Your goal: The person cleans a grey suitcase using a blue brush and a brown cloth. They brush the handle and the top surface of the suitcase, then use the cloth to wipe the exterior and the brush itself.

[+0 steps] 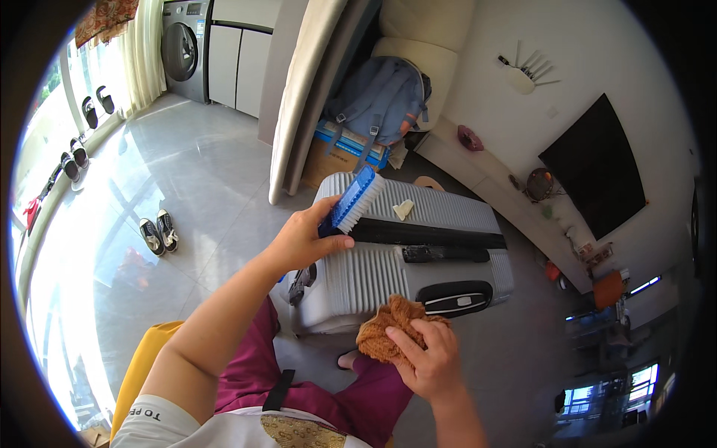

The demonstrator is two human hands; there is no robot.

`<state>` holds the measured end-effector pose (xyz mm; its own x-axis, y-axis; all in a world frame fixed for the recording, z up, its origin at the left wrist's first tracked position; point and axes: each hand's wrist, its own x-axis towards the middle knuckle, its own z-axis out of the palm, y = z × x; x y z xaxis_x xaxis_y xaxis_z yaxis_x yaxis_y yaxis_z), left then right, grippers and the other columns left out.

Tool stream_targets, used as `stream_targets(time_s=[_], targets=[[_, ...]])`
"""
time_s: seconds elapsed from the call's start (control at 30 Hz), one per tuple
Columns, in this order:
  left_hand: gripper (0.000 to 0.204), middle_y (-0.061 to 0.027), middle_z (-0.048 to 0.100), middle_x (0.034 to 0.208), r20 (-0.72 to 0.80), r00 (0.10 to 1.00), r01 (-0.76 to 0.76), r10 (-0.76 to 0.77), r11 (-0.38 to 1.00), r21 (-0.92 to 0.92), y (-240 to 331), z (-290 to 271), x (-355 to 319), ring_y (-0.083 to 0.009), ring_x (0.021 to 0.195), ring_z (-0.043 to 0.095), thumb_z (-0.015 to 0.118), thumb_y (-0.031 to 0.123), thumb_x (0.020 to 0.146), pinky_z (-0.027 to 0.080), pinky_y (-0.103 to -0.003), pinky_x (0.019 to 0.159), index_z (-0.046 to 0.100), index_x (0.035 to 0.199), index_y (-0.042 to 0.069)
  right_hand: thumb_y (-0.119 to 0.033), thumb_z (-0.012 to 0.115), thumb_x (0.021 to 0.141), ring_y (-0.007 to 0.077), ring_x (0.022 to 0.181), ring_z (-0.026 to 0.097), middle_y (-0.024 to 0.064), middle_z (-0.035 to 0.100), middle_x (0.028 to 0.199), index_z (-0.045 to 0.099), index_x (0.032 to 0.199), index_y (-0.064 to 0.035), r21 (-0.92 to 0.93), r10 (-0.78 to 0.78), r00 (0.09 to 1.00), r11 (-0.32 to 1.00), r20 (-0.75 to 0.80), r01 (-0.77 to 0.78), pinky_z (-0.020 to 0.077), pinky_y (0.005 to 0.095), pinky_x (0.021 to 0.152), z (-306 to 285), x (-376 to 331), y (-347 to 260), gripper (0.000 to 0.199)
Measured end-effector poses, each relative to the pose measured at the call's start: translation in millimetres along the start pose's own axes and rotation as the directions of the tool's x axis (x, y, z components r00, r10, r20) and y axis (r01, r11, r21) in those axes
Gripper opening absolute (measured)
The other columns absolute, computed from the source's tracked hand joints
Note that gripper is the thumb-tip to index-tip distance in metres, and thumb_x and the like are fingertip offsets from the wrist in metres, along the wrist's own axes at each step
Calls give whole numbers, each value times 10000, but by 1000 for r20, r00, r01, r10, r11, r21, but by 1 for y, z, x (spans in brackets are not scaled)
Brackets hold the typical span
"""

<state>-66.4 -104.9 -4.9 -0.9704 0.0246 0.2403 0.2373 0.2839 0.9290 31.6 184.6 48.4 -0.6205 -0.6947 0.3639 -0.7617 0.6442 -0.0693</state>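
Note:
A silver-grey ribbed suitcase (373, 280) lies on its side before my knees, with a black band and a black carry handle (448, 254) on the side facing up. My left hand (305, 233) grips a blue scrub brush (357, 200) with white bristles, held at the suitcase's far left corner. The bristles face right; whether they touch the shell I cannot tell. In my right hand (427, 357) is a bunched brown cloth (393, 328), close to the suitcase's near edge. A small pale scrap (404, 210) rests on the ribbed shell.
Behind the suitcase, a blue-grey backpack (388, 97) sits on boxes beside a cream curtain (306, 97). Dark sneakers (159, 233) stand on the grey floor at left. A washing machine (185, 51) is at the back; a low cabinet (478, 168) runs along the right wall.

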Motion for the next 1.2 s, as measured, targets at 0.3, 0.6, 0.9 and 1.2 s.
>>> stream_targets(time_s=[0.3,0.6,0.9,1.2], targets=[[547,-67,674,1058,-401,910,-39,-104,942,-333,-44,9,12,-90,757,594,741,145,839,497,-246,601,502,1314,16,-269,762,725,275,901,559,83,555,1066,680,1177,-182,119,78,995,991,-67,-69,455,413,805,24,-19,-11,468],[422,-71,631,1243,-348,877,136,-331,866,-480,-68,22,-45,-67,753,586,695,153,889,495,-219,491,516,1247,19,-258,760,740,309,939,563,104,569,1067,682,1166,-158,175,85,974,983,-210,-48,461,419,822,34,-2,6,444],[423,-46,642,1218,-311,900,142,-306,880,-453,-66,20,-58,-43,678,542,694,148,894,482,-210,495,507,1254,30,-137,750,743,317,939,559,123,588,1084,665,1166,-76,100,155,876,987,-457,-123,467,421,831,4,88,37,435],[418,-47,635,1236,-263,885,164,-384,786,-596,-67,31,-65,-43,707,551,675,170,911,502,-212,507,509,1269,32,-421,764,740,287,981,583,137,670,1109,684,1119,-82,3,65,992,998,-112,-65,456,427,852,66,175,10,514]])
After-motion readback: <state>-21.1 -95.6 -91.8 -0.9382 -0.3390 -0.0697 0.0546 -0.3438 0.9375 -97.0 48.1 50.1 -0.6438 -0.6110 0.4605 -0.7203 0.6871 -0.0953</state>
